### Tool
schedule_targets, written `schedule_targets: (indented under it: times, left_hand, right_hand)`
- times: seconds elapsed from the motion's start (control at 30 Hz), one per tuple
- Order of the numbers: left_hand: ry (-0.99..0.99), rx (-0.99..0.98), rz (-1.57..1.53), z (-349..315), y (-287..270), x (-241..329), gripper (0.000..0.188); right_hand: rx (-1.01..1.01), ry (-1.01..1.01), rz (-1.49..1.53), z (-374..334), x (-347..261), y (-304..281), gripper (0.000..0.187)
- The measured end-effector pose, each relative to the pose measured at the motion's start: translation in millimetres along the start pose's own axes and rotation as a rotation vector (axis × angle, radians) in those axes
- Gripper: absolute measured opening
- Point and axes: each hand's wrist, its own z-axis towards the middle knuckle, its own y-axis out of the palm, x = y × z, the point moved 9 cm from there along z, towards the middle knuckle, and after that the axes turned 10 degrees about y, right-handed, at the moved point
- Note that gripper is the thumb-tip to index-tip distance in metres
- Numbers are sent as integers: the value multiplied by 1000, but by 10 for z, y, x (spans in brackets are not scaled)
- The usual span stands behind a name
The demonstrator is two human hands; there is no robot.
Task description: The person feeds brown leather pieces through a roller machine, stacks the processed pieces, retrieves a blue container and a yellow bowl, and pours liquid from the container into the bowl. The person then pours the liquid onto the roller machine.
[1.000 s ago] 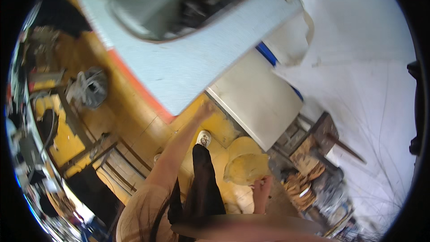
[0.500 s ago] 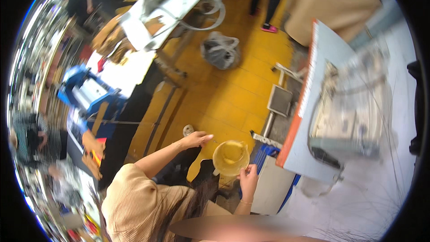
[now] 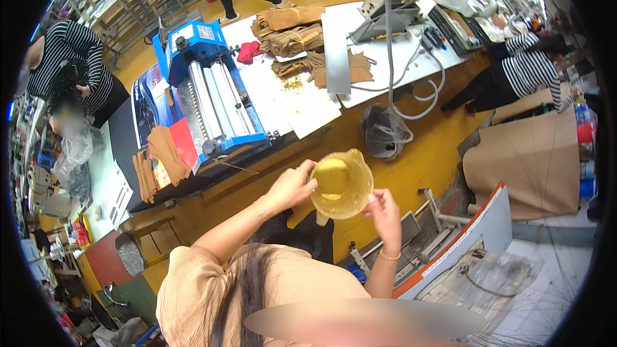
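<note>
I hold a clear plastic jug (image 3: 340,183) with yellowish liquid in it, out in front of my chest, above the yellow floor (image 3: 424,154). My left hand (image 3: 292,184) grips its left rim. My right hand (image 3: 384,211) pinches its right side near the rim, a thin bracelet on that wrist. The jug is seen from above, slightly tilted, and its base is hidden.
A blue roller machine (image 3: 212,106) stands on a white table (image 3: 302,109) with brown leather pieces (image 3: 289,35). A dark bag (image 3: 384,132) lies on the floor. Cardboard (image 3: 533,160) leans at right, and a plastic-covered machine (image 3: 488,276) is at lower right. Other people (image 3: 67,58) work around.
The view has swung round to the worktables. My left hand, held out apart from the jug before, has come in and now grips the rim; the right hand kept hold.
</note>
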Motion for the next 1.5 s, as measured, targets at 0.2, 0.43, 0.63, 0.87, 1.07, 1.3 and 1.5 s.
schedule_targets:
  times: [0.2, 0.43, 0.63, 0.87, 1.07, 1.3, 1.5]
  left_hand:
    - [-194, 306, -85, 472, -767, -152, 31]
    - [1, 646, -153, 1189, -1165, -851, 41]
    - [-429, 506, -349, 1601, -1008, -1600, 58]
    - [-752, 474, -464, 1496, -1045, -2214, 62]
    - [-574, 483, -371, 1494, -1088, -2169, 75]
    - [-580, 521, -202, 1476, -1245, -1784, 86]
    - [-491, 523, -88, 1525, -1360, -1322, 84]
  right_hand:
    - [-124, -77, 176, 1905, -382, -47, 21]
    - [-31, -229, -257, 4199, -619, 692, 37]
    - [195, 105, -491, 4868, -826, 690, 71]
    - [-50, 225, -266, 4989, -657, 962, 63]
    - [-5, 198, -262, 4960, -724, 995, 62]
    - [13, -99, -167, 4324, -1002, 691, 62]
    - [-62, -281, -268, 3393, -1141, 904, 71]
